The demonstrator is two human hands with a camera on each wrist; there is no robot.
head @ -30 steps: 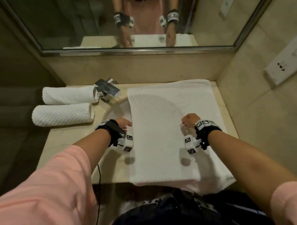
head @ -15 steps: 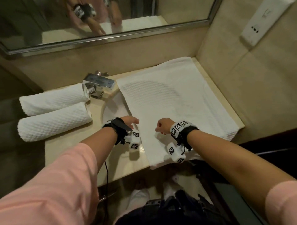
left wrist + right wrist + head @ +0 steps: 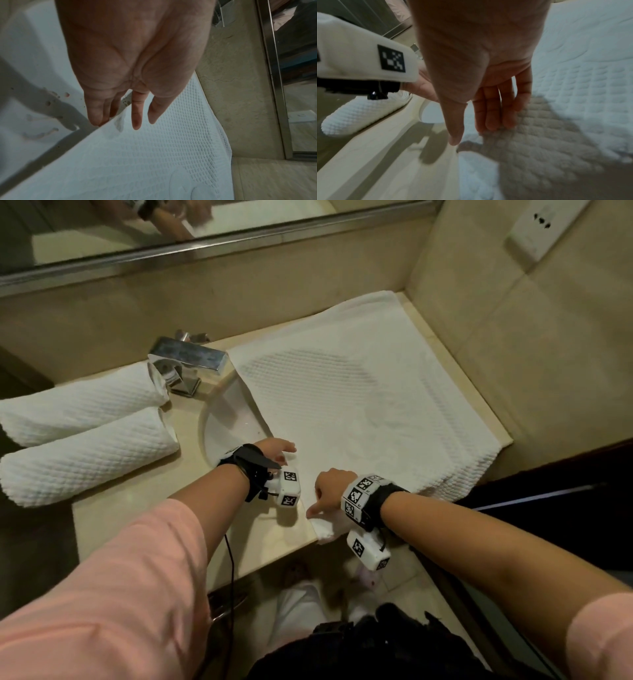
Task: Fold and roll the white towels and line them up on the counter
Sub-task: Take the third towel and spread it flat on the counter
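A flat folded white towel (image 3: 359, 405) lies across the counter (image 3: 171, 515) and part of the sink, with its near edge hanging over the front. My left hand (image 3: 277, 450) rests with straight fingers (image 3: 137, 119) on the towel's (image 3: 154, 162) left edge above the basin. Just to its right, my right hand (image 3: 327, 491) sits at the towel's near left corner; its fingers (image 3: 489, 119) lie loosely on the cloth (image 3: 573, 94) and the thumb points at the corner. Two rolled white towels (image 3: 82, 402) (image 3: 85, 453) lie side by side at the left.
A chrome faucet (image 3: 186, 364) stands behind the white sink basin (image 3: 229, 426), close to the upper roll. A mirror (image 3: 205, 227) runs along the back wall, and a tiled wall with an outlet (image 3: 544, 227) closes the right side. The counter's front edge is near my body.
My right hand has slid left across the towel from its right side to the near left corner, close to the left hand. The left hand stayed at the left edge.
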